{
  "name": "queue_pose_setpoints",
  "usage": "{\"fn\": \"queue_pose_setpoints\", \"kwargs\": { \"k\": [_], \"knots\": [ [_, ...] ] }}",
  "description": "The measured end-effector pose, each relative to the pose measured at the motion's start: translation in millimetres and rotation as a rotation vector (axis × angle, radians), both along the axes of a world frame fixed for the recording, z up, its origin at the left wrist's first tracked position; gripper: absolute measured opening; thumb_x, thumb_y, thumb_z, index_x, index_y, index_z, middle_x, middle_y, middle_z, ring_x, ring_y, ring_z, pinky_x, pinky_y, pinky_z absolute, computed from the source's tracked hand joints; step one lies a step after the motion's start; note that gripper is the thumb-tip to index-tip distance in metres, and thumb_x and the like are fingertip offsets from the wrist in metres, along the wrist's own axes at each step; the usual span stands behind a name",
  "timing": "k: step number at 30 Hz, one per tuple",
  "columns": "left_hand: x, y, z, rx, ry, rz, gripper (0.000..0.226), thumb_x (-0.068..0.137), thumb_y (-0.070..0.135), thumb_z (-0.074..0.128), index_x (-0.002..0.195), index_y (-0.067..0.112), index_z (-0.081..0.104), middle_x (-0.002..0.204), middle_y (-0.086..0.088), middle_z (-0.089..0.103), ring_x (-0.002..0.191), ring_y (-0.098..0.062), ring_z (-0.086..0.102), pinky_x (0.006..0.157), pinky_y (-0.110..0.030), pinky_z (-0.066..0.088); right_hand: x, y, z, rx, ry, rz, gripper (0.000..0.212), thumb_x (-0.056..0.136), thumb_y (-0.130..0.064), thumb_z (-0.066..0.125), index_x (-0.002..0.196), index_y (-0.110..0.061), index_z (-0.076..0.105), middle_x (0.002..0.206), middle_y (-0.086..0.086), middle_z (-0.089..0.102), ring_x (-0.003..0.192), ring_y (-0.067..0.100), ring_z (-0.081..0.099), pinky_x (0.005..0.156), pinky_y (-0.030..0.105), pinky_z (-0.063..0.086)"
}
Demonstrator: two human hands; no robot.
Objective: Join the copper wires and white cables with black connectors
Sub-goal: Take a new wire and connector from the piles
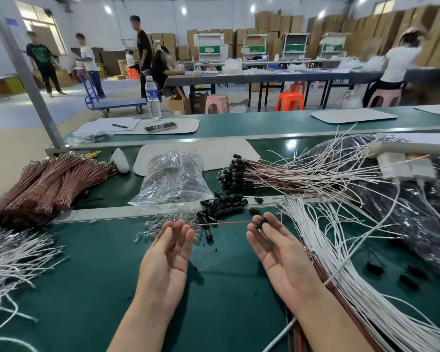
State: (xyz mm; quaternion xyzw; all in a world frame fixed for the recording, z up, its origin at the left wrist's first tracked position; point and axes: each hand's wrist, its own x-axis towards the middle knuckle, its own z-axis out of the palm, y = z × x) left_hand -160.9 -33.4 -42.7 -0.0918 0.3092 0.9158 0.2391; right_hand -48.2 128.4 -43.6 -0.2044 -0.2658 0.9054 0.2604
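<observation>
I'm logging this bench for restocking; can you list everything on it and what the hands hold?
copper wire bundles: several, brown, bench left
white cables: two heaps, white, far left and right
joined wires: one pile, black ends, centre back
loose connectors: one heap, black, centre
plastic bag: one, clear, behind heap
water bottle: one, clear, far bench
left hand: one, pinches held copper wire
right hand: one, pinches black connector on wire's end
</observation>
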Motion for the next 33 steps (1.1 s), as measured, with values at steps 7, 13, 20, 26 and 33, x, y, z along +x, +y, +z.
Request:
{"fn": "queue_pose_setpoints", "kwargs": {
  "k": [7, 13, 20, 26, 33],
  "knots": [
    [-1.4, -0.4, 0.3, 0.016, -0.017, 0.009, 0.014, 0.103, 0.007, 0.052, 0.096, 0.004, 0.065, 0.084, -0.010, 0.076, 0.074, -0.017, 0.075, 0.063, -0.025, 0.061, 0.1, -2.1, -2.2, 0.180, -0.084, -0.018, 0.031, 0.097, 0.002, 0.054, 0.101, -0.014, 0.081, 0.096, 0.006, 0.075, 0.077, 0.009, 0.070, 0.067, 0.018, 0.057],
    [-2.6, 0.2, -1.0, 0.014, -0.015, 0.013, 0.014, 0.102, 0.007, 0.053, 0.096, 0.004, 0.065, 0.083, -0.010, 0.075, 0.073, -0.017, 0.075, 0.063, -0.025, 0.061, -1.6, -4.2, -3.3, 0.292, -0.104, -0.058, 0.028, 0.097, 0.004, 0.054, 0.112, -0.014, 0.070, 0.100, 0.004, 0.077, 0.080, 0.008, 0.070, 0.065, 0.016, 0.055],
    [-3.3, -0.7, -1.8, 0.023, -0.019, 0.017, 0.014, 0.102, 0.007, 0.053, 0.096, 0.004, 0.065, 0.085, -0.010, 0.075, 0.075, -0.017, 0.075, 0.064, -0.025, 0.061, -1.4, -3.2, -4.8, 0.357, -0.098, -0.061, 0.033, 0.097, 0.005, 0.053, 0.118, -0.016, 0.067, 0.110, 0.002, 0.076, 0.088, 0.006, 0.070, 0.068, 0.015, 0.054],
    [-2.8, 0.1, -2.8, 0.007, 0.000, 0.015, 0.014, 0.103, 0.007, 0.052, 0.099, 0.005, 0.064, 0.083, -0.009, 0.075, 0.073, -0.016, 0.075, 0.063, -0.025, 0.061, 0.8, -3.6, -4.6, 0.375, -0.078, -0.075, 0.035, 0.097, 0.005, 0.053, 0.119, -0.018, 0.067, 0.110, 0.001, 0.076, 0.092, 0.006, 0.069, 0.070, 0.015, 0.054],
    [-2.1, 0.1, -3.2, 0.006, 0.005, 0.000, 0.013, 0.103, 0.006, 0.051, 0.102, 0.005, 0.064, 0.085, -0.009, 0.076, 0.074, -0.017, 0.075, 0.064, -0.026, 0.061, 3.1, -6.4, -1.2, 0.408, -0.066, -0.077, 0.037, 0.094, 0.005, 0.058, 0.122, -0.018, 0.065, 0.113, 0.001, 0.076, 0.099, 0.004, 0.069, 0.074, 0.015, 0.054]
  ]
}}
